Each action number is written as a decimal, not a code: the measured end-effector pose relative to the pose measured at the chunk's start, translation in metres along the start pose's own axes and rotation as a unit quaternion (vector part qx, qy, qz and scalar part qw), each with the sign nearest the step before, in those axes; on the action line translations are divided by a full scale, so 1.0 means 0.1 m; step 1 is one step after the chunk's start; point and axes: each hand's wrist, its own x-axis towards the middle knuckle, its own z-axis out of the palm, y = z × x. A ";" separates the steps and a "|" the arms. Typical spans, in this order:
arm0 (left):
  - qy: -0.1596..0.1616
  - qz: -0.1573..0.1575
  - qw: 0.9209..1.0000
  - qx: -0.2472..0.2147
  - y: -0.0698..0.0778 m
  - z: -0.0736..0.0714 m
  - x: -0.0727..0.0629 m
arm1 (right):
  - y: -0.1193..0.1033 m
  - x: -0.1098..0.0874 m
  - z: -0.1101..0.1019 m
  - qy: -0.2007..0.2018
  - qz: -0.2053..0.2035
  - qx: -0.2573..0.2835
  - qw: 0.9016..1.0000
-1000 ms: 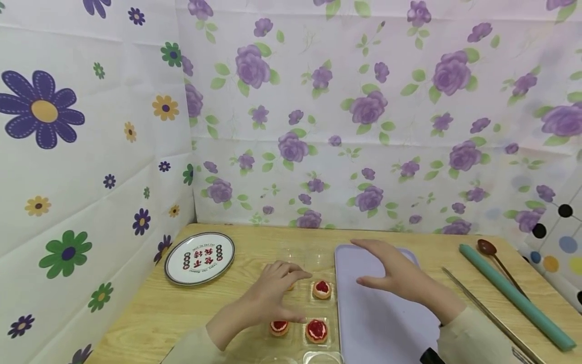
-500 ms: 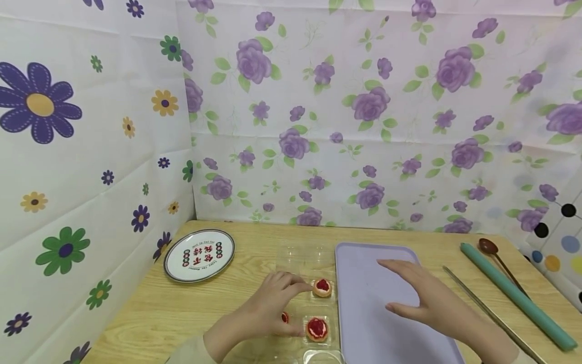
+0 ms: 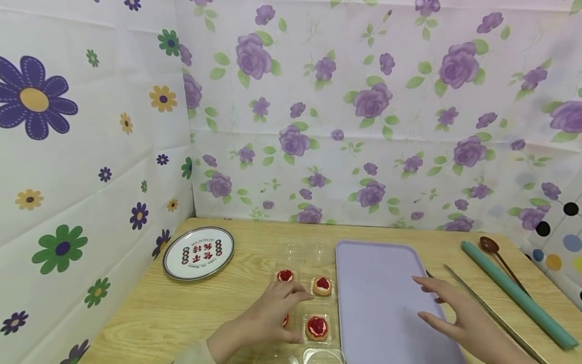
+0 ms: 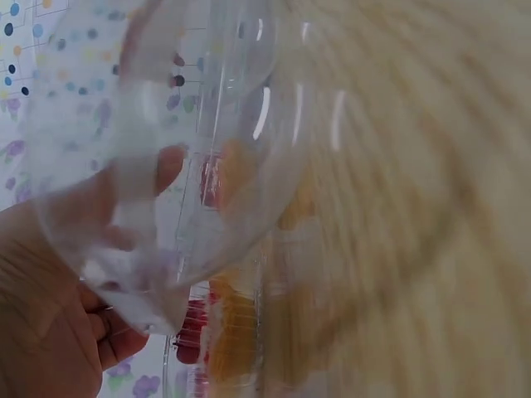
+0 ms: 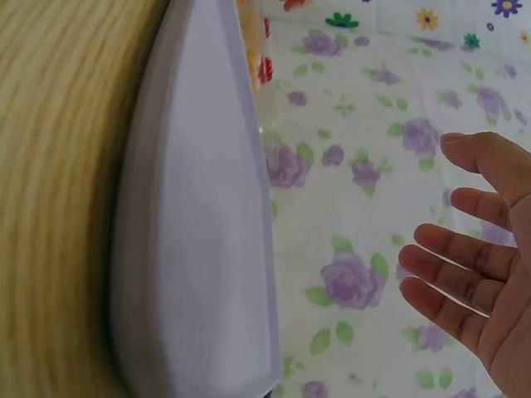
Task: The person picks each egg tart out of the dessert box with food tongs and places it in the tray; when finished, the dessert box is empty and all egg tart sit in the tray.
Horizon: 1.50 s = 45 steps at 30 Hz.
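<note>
My left hand (image 3: 268, 313) reaches over the red-topped tarts (image 3: 317, 328), its thumb and index finger apart; it partly covers one tart. The tarts sit in clear plastic packs (image 3: 334, 316). In the left wrist view, a clear domed piece of plastic (image 4: 232, 108) stands close to the camera, and part of the left hand (image 4: 58, 290) shows through it. My right hand (image 3: 459, 318) is above the right side of the lilac tray (image 3: 382, 298), fingers spread and holding nothing. In the right wrist view this hand (image 5: 481, 257) is apart from the tray (image 5: 216, 207).
A white plate (image 3: 198, 253) with red lettering lies at the back left. On the right are a thin metal rod (image 3: 491, 308), a teal roll (image 3: 518, 293) and a dark wooden spoon (image 3: 489, 245). Flowered cloth (image 3: 318, 101) hangs behind the table.
My right hand has moved right, from over the tray's middle to its right side. The left hand has shifted slightly nearer, uncovering the back left tart.
</note>
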 end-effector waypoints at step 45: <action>-0.004 -0.027 1.000 -0.007 -0.13 0.27 -0.03 | 1.30 -0.61 0.06 -0.041 0.278 -0.108 0.954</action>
